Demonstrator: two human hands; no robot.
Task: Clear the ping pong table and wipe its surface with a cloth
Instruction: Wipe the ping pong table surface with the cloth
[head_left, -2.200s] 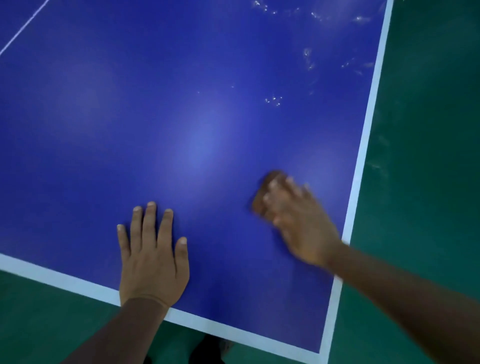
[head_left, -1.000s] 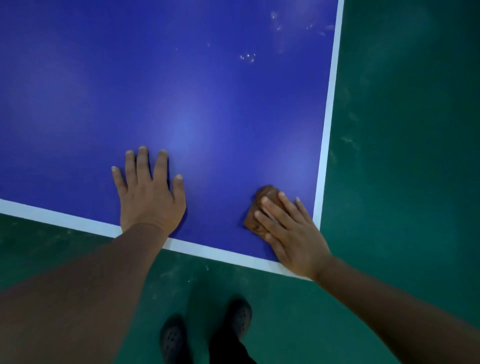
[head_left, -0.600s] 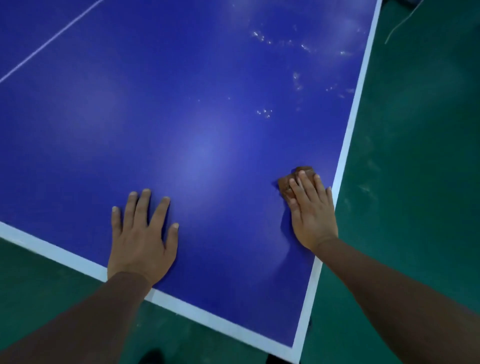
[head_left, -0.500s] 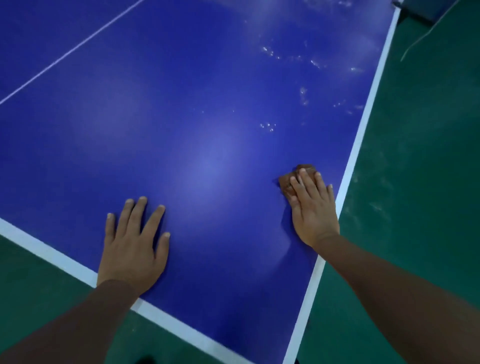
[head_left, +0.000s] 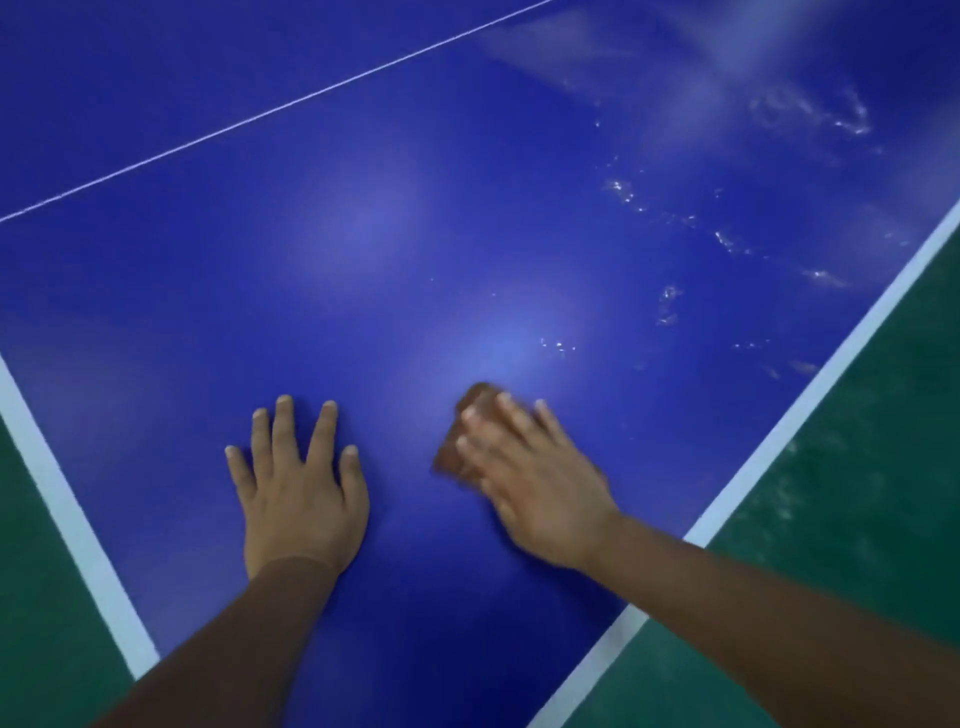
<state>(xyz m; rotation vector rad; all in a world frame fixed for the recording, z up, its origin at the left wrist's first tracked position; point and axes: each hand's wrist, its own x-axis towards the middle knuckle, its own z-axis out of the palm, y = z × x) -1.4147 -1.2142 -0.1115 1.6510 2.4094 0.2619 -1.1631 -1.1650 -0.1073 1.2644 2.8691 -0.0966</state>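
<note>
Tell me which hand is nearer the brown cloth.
Right. The right hand presses flat on the small brown cloth; the left hand lies flat on the blue table, apart to its left.

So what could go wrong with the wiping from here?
1. The small brown cloth sits mostly under the right hand, pressed by flat fingers rather than gripped, so it might slip out mid-stroke.
2. Pale smears and droplets lie farther up the table, beyond the cloth; short strokes may miss them.
3. The left hand presses flat on the surface and could leave fresh marks.
</note>
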